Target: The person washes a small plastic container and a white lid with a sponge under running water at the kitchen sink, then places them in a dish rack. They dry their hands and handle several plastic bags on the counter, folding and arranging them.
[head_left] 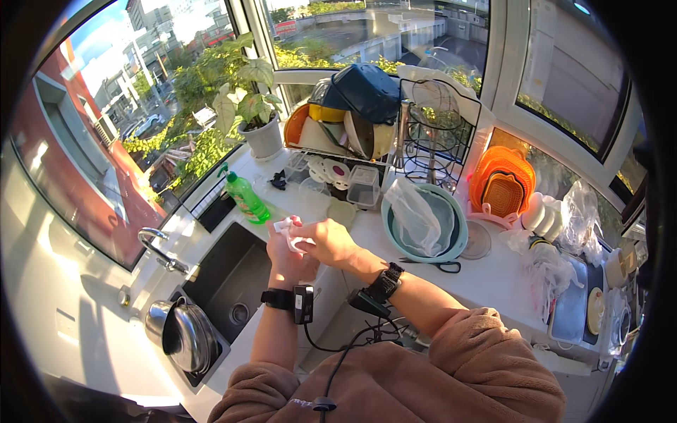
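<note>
A crumpled white tissue [286, 228] is bunched between my two hands, above the near counter edge beside the sink. My left hand [280, 259] holds it from the left, with some fingers hidden behind. My right hand [330, 240] reaches across from the right and pinches the tissue against the left. Just beyond the hands stands a green pump bottle of dish soap [246, 198]. Below and left of them is a dark sink basin [222, 280] with a round drain. A chrome faucet [161, 251] rises at its left side.
Stacked steel pots [185, 336] sit at the sink's near end. A light-blue basin [461, 232] holds a plastic bag [415, 217]; black-handled scissors [448, 267] lie before it. Behind are a loaded dish rack [351, 158], a potted plant [262, 138] and orange baskets [502, 180]. Cables hang below my wrists.
</note>
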Available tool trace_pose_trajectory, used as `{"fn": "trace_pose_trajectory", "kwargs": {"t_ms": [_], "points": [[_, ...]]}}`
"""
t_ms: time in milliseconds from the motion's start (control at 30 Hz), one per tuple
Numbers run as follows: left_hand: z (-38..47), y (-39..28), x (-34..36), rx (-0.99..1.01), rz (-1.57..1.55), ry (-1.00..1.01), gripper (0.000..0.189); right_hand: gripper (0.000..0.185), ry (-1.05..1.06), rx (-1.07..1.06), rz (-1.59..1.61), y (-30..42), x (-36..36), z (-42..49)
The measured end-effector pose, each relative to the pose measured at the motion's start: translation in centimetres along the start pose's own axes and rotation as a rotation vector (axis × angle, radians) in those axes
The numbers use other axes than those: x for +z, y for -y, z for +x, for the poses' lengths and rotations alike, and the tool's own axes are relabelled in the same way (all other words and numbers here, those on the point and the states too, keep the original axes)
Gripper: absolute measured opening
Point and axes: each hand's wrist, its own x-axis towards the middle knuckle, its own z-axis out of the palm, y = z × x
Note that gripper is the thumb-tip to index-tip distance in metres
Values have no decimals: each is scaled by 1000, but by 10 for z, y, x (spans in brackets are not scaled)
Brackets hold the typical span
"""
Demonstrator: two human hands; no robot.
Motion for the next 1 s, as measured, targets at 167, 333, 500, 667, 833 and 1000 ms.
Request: {"fn": "trace_pose_trajectory", "kwargs": {"t_ms": [167, 333, 500, 667, 833, 1000], "points": [[-17, 7, -25, 314, -261, 306, 59, 61, 129, 28, 347, 35, 54, 34], [-40, -32, -24, 394, 7, 304, 54, 64, -65, 124, 400, 54, 62, 64], [-92, -77, -32, 641, 212, -19, 53, 76, -284, 397, 1067, 35, 28, 100], [-163, -52, -8, 1013, 918, -25, 41, 77, -335, 516, 1162, 17, 17, 89], [-180, -42, 16, 1334, 1284, 96, 21, 75, -316, 718, 1280, 6, 16, 79], [-175, -29, 28, 1430, 1347, 309, 27, 73, -334, 773, 1297, -3, 17, 73]]}}
